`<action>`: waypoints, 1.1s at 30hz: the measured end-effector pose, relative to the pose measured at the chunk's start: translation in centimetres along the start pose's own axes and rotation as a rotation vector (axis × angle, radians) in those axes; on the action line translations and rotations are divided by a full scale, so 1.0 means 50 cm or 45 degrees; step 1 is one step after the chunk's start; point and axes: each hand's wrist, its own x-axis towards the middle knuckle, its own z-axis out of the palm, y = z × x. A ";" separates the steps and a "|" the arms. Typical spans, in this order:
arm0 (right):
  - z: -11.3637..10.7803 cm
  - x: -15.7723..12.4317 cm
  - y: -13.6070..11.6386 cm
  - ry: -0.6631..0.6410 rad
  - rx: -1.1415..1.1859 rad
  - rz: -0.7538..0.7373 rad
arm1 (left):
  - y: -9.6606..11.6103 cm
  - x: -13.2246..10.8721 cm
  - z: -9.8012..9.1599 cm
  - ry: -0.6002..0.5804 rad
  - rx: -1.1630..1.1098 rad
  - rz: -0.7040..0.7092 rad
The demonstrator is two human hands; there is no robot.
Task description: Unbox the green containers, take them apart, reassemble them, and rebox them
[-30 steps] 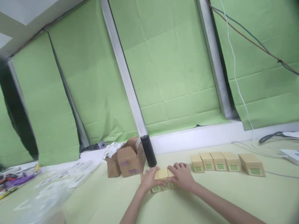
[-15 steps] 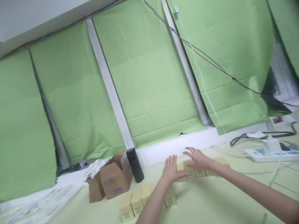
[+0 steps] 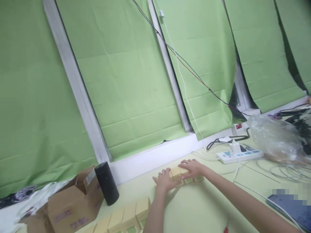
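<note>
A short row of small pale yellow boxes (image 3: 176,173), with pale green squares on their front faces, stands on the table in front of me. My left hand (image 3: 165,181) is curled over the left end of the row, its fingers on the boxes. Over the right part, my right hand (image 3: 192,168) grips with bent fingers and the thumb at the front. Both hands partly cover the boxes. Nearer, at the lower left, is a second row of similar yellow boxes (image 3: 129,213), cut off by the lower edge and partly hidden by my left forearm.
An open cardboard box (image 3: 70,207) and a black cylinder (image 3: 107,183) stand at the left. To the right lie a white power strip (image 3: 240,156) with plugs and cables, a clear plastic bag (image 3: 274,137) and a dark flat device (image 3: 291,208). Green blinds (image 3: 136,81) hang behind.
My view has swung to the right. Both hands have gone from spread fingers above the boxes to bent fingers on the far row.
</note>
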 end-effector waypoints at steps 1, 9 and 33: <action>0.001 0.000 -0.008 0.012 -0.009 -0.023 | 0.002 -0.004 -0.001 0.000 0.000 -0.021; -0.003 -0.052 -0.045 0.037 -0.071 -0.011 | 0.034 -0.084 -0.006 0.025 -0.048 -0.005; 0.024 -0.093 -0.100 0.315 0.139 -0.099 | -0.047 -0.299 0.015 0.616 -0.218 0.262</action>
